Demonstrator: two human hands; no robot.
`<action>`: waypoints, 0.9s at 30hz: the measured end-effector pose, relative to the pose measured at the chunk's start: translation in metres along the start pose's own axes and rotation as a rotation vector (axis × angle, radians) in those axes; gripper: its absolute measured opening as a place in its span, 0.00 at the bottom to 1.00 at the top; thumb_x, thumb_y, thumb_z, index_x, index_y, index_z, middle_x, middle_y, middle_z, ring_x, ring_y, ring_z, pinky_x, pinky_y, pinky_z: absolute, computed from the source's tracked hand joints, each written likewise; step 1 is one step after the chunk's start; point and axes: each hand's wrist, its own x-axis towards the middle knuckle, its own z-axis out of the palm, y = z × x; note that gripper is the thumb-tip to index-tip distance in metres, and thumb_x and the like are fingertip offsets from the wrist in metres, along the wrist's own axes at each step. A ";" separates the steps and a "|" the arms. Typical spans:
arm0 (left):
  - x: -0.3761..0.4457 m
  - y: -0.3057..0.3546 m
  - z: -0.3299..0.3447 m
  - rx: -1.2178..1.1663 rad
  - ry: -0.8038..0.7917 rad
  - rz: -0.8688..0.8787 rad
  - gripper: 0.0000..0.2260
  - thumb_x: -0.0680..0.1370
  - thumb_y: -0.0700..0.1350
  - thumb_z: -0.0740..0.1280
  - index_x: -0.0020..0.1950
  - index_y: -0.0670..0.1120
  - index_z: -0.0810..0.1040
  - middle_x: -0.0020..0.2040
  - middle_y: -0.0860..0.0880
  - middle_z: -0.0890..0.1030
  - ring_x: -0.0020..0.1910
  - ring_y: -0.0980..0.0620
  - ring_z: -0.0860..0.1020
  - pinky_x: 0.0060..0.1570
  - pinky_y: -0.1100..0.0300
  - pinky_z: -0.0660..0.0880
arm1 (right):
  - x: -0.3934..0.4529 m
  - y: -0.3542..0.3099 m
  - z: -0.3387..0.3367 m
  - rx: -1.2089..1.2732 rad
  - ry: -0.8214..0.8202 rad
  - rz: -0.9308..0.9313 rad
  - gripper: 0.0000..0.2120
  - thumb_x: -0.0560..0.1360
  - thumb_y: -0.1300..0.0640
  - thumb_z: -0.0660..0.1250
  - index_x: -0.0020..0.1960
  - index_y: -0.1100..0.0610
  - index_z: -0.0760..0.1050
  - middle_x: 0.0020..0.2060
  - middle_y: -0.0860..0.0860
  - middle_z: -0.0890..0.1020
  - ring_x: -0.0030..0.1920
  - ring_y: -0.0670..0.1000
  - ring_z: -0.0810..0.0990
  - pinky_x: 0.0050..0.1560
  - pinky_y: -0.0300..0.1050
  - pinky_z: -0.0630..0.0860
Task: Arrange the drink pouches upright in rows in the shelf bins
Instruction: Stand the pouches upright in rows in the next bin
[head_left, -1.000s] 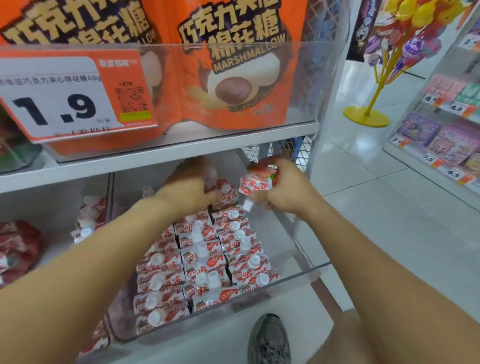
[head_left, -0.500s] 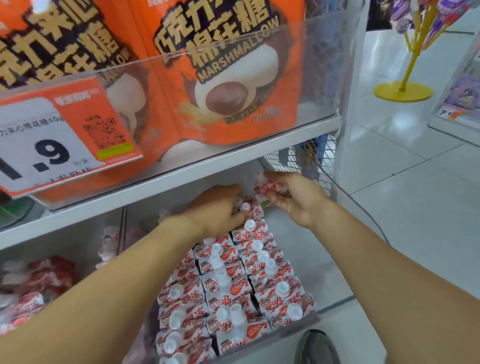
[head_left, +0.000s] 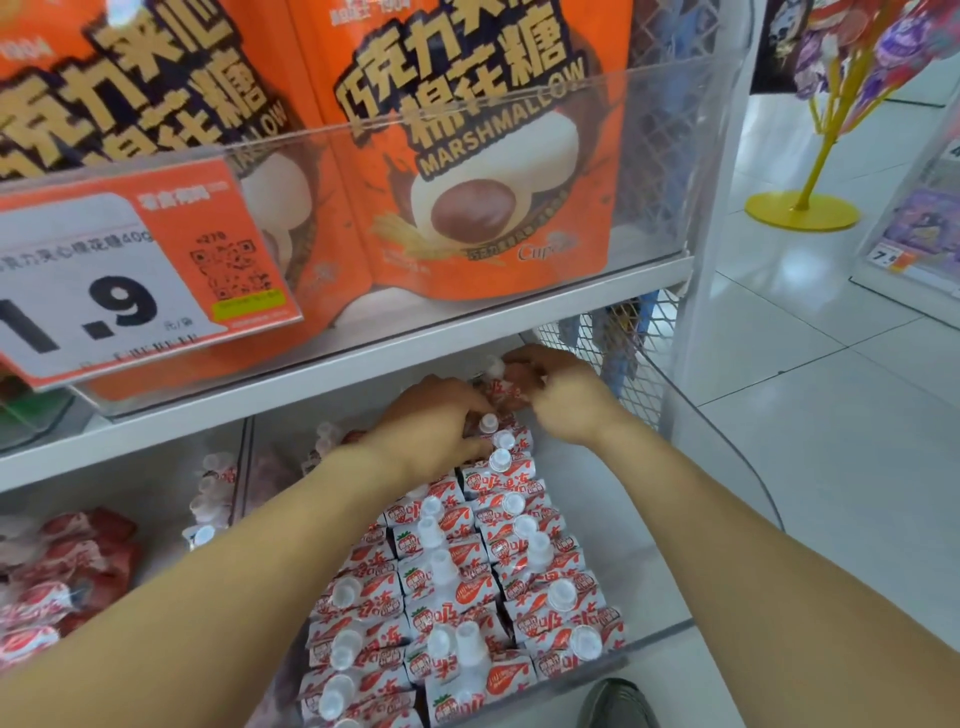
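Red-and-white drink pouches with white caps (head_left: 467, 587) stand upright in three rows inside a clear shelf bin (head_left: 670, 631). My right hand (head_left: 558, 400) grips one pouch (head_left: 501, 387) at the far end of the right row, under the shelf above. My left hand (head_left: 436, 426) lies on the pouches at the back of the middle rows, fingers curled against their caps; what the fingers hold is hidden.
A white shelf (head_left: 322, 374) with orange marshmallow bags (head_left: 483, 156) and a price tag (head_left: 119, 280) hangs right above the bin. Loose pouches lie in the bin to the left (head_left: 57, 582). Wire mesh (head_left: 628, 358) closes the right side. A yellow display stand (head_left: 800, 208) stands on the floor.
My right hand carried its pouch from above the rows down and back to the far end of the right row. My left hand stayed on the back pouches.
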 end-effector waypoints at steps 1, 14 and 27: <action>-0.001 0.001 0.001 0.005 0.012 -0.011 0.13 0.72 0.53 0.73 0.55 0.51 0.82 0.50 0.49 0.83 0.48 0.47 0.80 0.49 0.55 0.76 | 0.002 0.001 -0.001 -0.004 0.040 -0.025 0.09 0.80 0.54 0.64 0.58 0.53 0.80 0.54 0.52 0.83 0.55 0.54 0.81 0.55 0.45 0.76; -0.002 0.007 0.000 0.058 0.000 0.082 0.07 0.76 0.51 0.68 0.51 0.51 0.80 0.48 0.50 0.82 0.45 0.47 0.79 0.46 0.54 0.75 | 0.010 -0.010 0.004 -0.036 0.052 -0.005 0.04 0.76 0.61 0.70 0.46 0.53 0.78 0.43 0.49 0.81 0.45 0.50 0.78 0.34 0.26 0.68; -0.006 -0.001 -0.008 0.020 0.057 0.009 0.11 0.71 0.52 0.74 0.52 0.52 0.80 0.46 0.53 0.83 0.44 0.52 0.80 0.46 0.58 0.76 | 0.008 -0.007 0.005 -0.151 -0.160 0.016 0.09 0.77 0.54 0.67 0.56 0.50 0.80 0.56 0.50 0.83 0.55 0.53 0.81 0.40 0.30 0.72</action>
